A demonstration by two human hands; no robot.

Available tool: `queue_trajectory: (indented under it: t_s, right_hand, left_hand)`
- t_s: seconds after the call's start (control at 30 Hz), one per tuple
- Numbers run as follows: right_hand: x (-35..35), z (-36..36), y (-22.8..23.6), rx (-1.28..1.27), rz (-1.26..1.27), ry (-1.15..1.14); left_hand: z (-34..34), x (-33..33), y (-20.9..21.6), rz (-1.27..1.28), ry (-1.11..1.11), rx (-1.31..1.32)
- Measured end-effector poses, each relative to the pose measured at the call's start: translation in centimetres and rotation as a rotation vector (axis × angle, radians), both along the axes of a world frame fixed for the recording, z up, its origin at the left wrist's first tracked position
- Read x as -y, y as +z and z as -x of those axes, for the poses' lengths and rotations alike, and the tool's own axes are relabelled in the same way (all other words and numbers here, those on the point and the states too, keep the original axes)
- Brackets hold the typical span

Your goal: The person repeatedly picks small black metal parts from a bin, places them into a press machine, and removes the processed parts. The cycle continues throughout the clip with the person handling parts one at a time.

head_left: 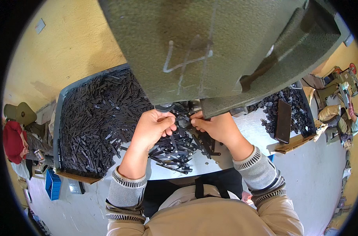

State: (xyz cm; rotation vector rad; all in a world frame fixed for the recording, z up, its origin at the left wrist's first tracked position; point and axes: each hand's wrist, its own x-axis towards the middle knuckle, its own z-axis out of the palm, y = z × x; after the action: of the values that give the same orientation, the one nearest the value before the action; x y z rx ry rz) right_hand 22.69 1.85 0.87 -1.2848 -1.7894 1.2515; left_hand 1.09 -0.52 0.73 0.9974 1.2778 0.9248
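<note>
My left hand (153, 128) is curled over a small pile of flat black metal strips (175, 151) on the grey work surface (251, 128), fingers pinching a dark piece just under the big green machine (210, 47). My right hand (216, 126) is right beside it, fingertips closed on a small black part at the machine's underside. The two hands nearly touch. What sits exactly between the fingertips is partly hidden by the machine's lower edge.
A large tray (61, 118) heaped with black strips lies to the left. At the right stands another tray (295, 143) of black assembled pieces with a dark flat block (283, 120). Other people sit at the far left (13, 141) and far right (346, 118). A blue crate (52, 184) is on the floor.
</note>
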Motion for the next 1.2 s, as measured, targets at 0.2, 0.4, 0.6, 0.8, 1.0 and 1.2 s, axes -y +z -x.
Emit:
queue_trajectory:
  t_s: [0.2, 0.4, 0.6, 0.8, 1.0, 1.2]
  right_hand:
    - [3.2, -5.0, 1.4, 0.042, -0.169, -0.064]
    - [6.1, -6.5, 0.2, 0.386, -0.310, -0.197]
    - [6.2, -6.1, -1.1, 0.502, -0.451, -0.211]
    - [5.4, -4.6, -0.4, 0.414, -0.547, -0.240]
    - [2.2, -0.7, -0.1, 0.258, -0.552, -0.147]
    - [0.8, 1.8, -0.4, 0.246, -0.815, -0.099]
  left_hand:
    - [0.2, -0.2, -0.4, -0.014, -0.014, -0.017]
    - [0.2, -0.2, -0.3, -0.050, -0.023, -0.008]
    - [0.4, 0.1, -0.1, -0.052, 0.014, 0.107]
    - [1.2, 0.1, -0.4, -0.168, 0.030, 0.090]
    - [1.8, 0.3, -0.3, -0.260, 0.237, 0.191]
    - [2.0, 0.0, -0.2, -0.297, 0.285, 0.196]
